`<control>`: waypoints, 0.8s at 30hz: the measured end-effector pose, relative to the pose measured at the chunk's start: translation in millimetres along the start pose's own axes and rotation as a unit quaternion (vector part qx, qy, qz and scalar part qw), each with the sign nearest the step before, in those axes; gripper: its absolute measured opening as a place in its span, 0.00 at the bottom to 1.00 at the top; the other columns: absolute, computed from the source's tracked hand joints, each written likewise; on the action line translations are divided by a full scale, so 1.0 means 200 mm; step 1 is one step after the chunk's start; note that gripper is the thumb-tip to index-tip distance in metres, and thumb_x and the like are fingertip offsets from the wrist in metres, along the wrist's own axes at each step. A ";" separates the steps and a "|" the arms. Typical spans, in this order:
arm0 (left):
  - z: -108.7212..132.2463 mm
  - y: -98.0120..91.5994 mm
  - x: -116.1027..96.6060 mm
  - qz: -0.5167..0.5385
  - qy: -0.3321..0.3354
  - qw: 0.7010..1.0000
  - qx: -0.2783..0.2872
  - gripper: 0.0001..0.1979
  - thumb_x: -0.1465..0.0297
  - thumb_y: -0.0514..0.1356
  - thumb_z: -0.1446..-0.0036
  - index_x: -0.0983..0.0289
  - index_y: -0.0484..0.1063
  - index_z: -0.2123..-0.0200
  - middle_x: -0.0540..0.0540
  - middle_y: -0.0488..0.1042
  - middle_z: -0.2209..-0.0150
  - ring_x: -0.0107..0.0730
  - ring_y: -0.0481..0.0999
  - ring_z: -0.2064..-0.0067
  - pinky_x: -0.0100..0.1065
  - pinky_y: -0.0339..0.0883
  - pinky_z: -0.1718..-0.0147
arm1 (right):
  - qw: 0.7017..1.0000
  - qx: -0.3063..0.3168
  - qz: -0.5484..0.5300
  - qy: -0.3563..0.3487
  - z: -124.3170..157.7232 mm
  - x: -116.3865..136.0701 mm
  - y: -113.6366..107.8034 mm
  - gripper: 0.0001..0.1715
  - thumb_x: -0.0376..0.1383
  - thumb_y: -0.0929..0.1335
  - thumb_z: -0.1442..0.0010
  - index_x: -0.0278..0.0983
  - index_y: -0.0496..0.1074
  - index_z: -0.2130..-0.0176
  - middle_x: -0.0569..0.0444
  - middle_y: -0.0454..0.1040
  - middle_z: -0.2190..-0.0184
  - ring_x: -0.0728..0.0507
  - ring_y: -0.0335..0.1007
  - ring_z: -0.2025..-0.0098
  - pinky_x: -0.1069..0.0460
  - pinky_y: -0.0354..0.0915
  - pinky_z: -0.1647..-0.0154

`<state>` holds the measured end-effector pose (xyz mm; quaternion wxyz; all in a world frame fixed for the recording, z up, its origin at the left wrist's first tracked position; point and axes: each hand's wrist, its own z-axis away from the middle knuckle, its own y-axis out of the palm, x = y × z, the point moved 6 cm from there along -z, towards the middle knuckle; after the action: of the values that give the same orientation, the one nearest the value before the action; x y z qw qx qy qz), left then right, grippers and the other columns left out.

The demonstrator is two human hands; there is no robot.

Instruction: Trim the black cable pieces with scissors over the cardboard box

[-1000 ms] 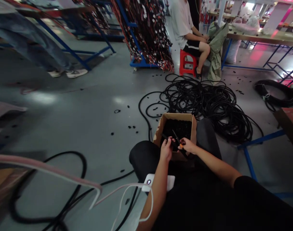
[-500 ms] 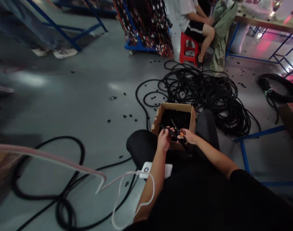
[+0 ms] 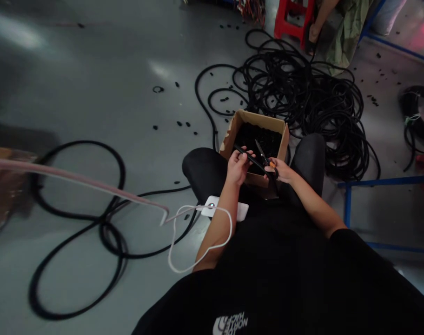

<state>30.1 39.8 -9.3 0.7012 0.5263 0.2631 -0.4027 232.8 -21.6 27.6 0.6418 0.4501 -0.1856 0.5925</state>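
Observation:
My left hand (image 3: 237,168) is shut on a length of black rubber cable (image 3: 251,159) that runs across the box toward the blades. My right hand (image 3: 281,170) grips a pair of orange-handled scissors (image 3: 267,160), with the black blades pointing up and left beside the cable. Both hands are over the near edge of a cardboard box (image 3: 259,116). Inside it lies a heap of short black cable pieces (image 3: 257,139). The box stands between my knees, and its near corner is hidden by my hands.
A large tangle of black cable (image 3: 302,93) lies beyond the box. Loose black pieces dot the grey floor. More black cable loops (image 3: 79,218) lie to my left. A white device (image 3: 224,208) rests on my lap. A blue metal frame (image 3: 347,200) stands to my right, and a seated person's leg is beside a red stool (image 3: 294,18).
The view has tilted downward, showing more of my chest and less of the room. My hands stay over the box, holding the cable and scissors close together.

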 end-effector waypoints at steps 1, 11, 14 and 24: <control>0.00 0.01 0.00 -0.006 0.015 1.000 0.007 0.36 0.53 0.96 0.38 0.57 0.82 0.41 0.59 0.94 0.48 0.46 0.98 0.50 0.35 0.87 0.53 | 1.000 0.002 0.004 0.006 0.00 0.00 -0.01 0.49 0.50 0.96 0.39 0.44 0.63 0.50 0.67 0.78 0.66 0.46 0.89 0.71 0.55 0.83 0.72; 0.02 0.07 -0.03 -0.111 0.078 0.990 0.050 0.31 0.52 0.94 0.32 0.60 0.85 0.44 0.57 0.92 0.54 0.47 0.97 0.52 0.45 0.91 0.40 | 0.997 -0.022 0.049 0.054 -0.01 -0.06 -0.04 0.44 0.39 0.96 0.39 0.42 0.67 0.50 0.65 0.80 0.64 0.47 0.88 0.72 0.56 0.82 0.73; 0.01 0.05 -0.03 -0.050 0.041 0.995 0.072 0.30 0.49 0.93 0.29 0.60 0.85 0.43 0.56 0.93 0.53 0.44 0.97 0.53 0.38 0.91 0.47 | 0.999 0.022 0.028 0.033 0.00 -0.06 -0.03 0.48 0.43 0.98 0.45 0.42 0.67 0.50 0.66 0.79 0.63 0.47 0.88 0.71 0.54 0.85 0.70; 0.01 0.01 -0.02 0.052 0.043 0.996 0.053 0.31 0.48 0.95 0.33 0.55 0.84 0.46 0.52 0.94 0.52 0.38 0.97 0.53 0.29 0.85 0.58 | 0.999 0.038 0.020 0.019 -0.02 -0.05 -0.05 0.52 0.46 0.98 0.44 0.43 0.64 0.49 0.67 0.76 0.61 0.47 0.89 0.68 0.55 0.87 0.69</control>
<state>30.3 38.9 -4.1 0.6805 0.5922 0.2437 -0.3560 238.5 -23.8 14.2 0.6157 0.4594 -0.1593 0.6201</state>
